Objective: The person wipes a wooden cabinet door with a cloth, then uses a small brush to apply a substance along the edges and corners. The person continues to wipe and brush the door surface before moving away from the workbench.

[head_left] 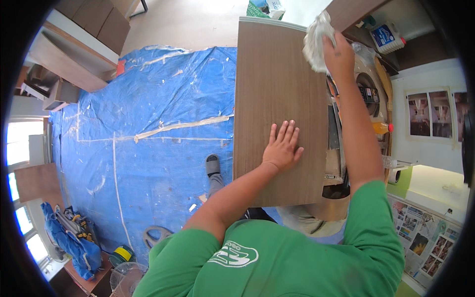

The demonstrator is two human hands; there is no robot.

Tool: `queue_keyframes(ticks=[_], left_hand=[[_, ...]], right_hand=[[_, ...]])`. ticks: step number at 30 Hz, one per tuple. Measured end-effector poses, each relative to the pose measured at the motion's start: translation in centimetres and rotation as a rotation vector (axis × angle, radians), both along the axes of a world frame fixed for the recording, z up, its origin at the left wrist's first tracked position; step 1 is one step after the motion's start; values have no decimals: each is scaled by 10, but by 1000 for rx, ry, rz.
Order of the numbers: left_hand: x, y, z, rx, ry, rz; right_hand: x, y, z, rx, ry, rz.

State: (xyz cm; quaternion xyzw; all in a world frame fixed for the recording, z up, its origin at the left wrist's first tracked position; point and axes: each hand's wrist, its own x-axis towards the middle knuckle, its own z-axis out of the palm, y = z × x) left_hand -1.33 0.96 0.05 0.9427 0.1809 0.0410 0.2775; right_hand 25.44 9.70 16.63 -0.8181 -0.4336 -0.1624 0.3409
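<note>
Right grip is clenched around a bunched white cloth, which hangs out beyond the fingers to the left and lies over the far right corner of a brown board; whether the cloth presses on the surface there, I cannot tell. Left grip is released and holds nothing: its palm is down on the same board, fingers spread and pointing away from the body, nearer to the person than the right grip and to its left. The board runs under the left grip and stretches far ahead of it

Just right of the right grip, on a shelf, is a white jug with a blue label and a red cap. Nearer the body than the right grip, beside the forearm, a bottle of orange liquid shows its red cap. Beyond the right grip, to the left, there is a green and white bag. Left of the left grip, past the board's edge, a blue sheet covers the floor, and a foot in a grey sandal stands on it
</note>
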Motion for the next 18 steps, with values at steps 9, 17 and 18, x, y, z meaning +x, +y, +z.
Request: queue_keyframes(ticks=[9, 17, 18], left_hand=[[-7, 7, -3, -101, -132, -50], [-11, 18, -3, -195, -198, -42], [-12, 18, -3, -216, -203, -57]], right_hand=[[14, 190, -132, -321, 520, 88], [-35, 223, -132, -714, 401, 92], [-31, 220, -139, -700, 328, 85]])
